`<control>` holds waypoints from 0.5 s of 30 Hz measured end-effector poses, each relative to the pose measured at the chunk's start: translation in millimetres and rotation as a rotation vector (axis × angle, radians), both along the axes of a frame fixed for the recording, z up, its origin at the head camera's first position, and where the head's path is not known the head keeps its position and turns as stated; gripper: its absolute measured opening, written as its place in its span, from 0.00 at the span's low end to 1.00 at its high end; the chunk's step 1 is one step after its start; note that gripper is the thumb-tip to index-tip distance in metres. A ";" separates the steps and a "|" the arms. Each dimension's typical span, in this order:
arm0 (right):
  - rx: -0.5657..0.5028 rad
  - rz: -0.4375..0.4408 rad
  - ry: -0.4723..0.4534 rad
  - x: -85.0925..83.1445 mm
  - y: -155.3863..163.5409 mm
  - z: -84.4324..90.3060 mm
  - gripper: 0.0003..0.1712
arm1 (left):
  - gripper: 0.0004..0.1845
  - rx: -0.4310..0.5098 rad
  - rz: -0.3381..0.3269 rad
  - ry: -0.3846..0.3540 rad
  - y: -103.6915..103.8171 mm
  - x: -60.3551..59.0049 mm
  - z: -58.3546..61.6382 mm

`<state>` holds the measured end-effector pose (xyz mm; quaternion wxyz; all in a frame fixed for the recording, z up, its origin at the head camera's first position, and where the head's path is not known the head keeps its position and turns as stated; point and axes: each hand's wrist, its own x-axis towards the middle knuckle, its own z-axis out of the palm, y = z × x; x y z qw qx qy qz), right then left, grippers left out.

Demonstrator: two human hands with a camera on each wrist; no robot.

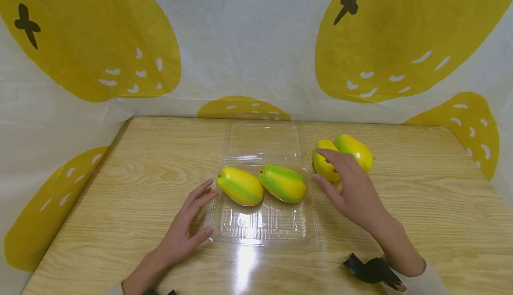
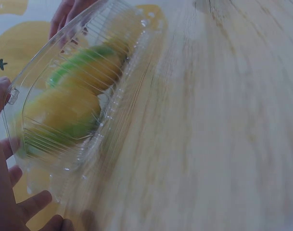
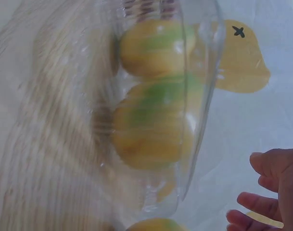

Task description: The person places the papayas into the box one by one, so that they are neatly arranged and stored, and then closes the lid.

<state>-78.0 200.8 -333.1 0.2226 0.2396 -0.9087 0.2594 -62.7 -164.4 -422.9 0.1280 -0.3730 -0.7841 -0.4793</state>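
A clear plastic clamshell box [image 1: 264, 228] lies on the table with its lid [image 1: 262, 139] folded back. Two yellow-and-green fruits, which look like papayas, sit side by side in its base: a left papaya [image 1: 242, 187] and a right papaya [image 1: 283, 183]. My left hand [image 1: 186, 224] is at the box's left side, fingers spread and close to the rim. Over two more fruits, a nearer papaya [image 1: 322, 165] and a farther papaya [image 1: 356, 150], hovers my right hand [image 1: 354, 188]. Its fingers are loosely bent and partly hide the nearer one; contact is unclear.
The wooden table [image 1: 160, 152] reaches back to a white cloth [image 1: 248, 41] printed with large yellow fruits. A black strap [image 1: 370, 269] hangs by the right wrist. Both wrist views are somewhat blurred.
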 end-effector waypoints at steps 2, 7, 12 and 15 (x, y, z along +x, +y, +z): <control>-0.002 -0.020 0.005 -0.7 2.5 -1.4 0.36 | 0.33 -0.001 -0.002 -0.001 -0.8 -0.6 -1.8; -0.012 -0.061 -0.020 -2.9 8.9 -3.4 0.35 | 0.32 -0.002 0.001 -0.001 -0.8 -1.1 -1.4; -0.031 -0.087 -0.048 -7.0 15.0 -6.7 0.33 | 0.31 0.000 0.003 -0.005 2.5 2.1 10.1; -0.046 -0.085 -0.044 -9.2 18.3 -8.3 0.32 | 0.30 0.006 0.000 -0.010 6.2 6.2 23.5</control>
